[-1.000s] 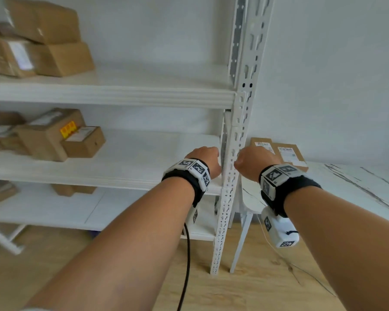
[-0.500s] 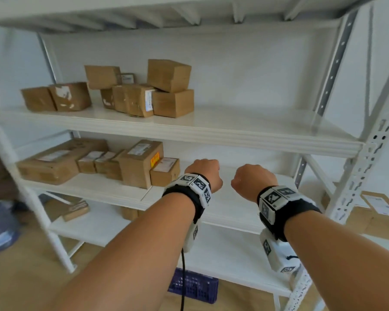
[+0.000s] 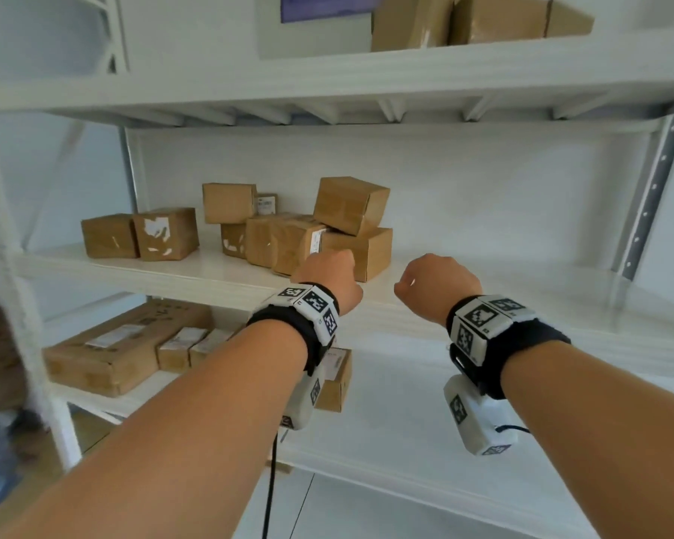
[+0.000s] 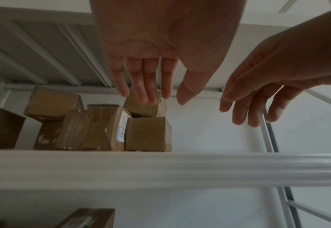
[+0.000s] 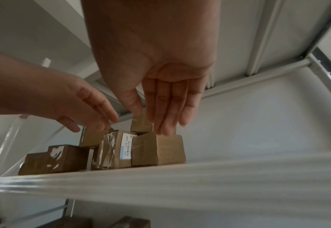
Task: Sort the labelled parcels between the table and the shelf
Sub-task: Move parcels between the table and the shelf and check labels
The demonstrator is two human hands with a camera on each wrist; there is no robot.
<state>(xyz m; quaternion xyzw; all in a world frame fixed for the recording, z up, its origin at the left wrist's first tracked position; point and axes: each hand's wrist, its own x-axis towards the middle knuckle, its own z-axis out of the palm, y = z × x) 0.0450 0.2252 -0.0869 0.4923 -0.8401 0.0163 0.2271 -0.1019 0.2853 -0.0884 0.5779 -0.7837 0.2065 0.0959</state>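
Observation:
Several brown cardboard parcels stand grouped on a white shelf board [image 3: 483, 305]. A tilted box [image 3: 351, 206] lies on top of a plain box [image 3: 370, 250], with a taped parcel bearing a white label [image 3: 300, 243] beside them. My left hand [image 3: 329, 276] hovers just in front of this stack, fingers loosely extended and holding nothing; the left wrist view shows the left hand [image 4: 160, 92] before the tilted box [image 4: 143, 108]. My right hand [image 3: 434, 280] floats to the right of the stack, also with nothing in it. In the right wrist view, the right hand [image 5: 151, 121] hangs above the plain box [image 5: 160, 149].
More parcels lie on the lower shelf [image 3: 121, 344], and others on the upper shelf [image 3: 483, 17]. A perforated metal upright [image 3: 646, 196] bounds the shelf on the right and a white post [image 3: 16, 305] on the left. The shelf's front edge [image 4: 160, 166] runs just below both hands.
The view has swung left and upward, away from the table corner to the shelf. Both hands have risen from the lower board to the level of the stacked boxes.

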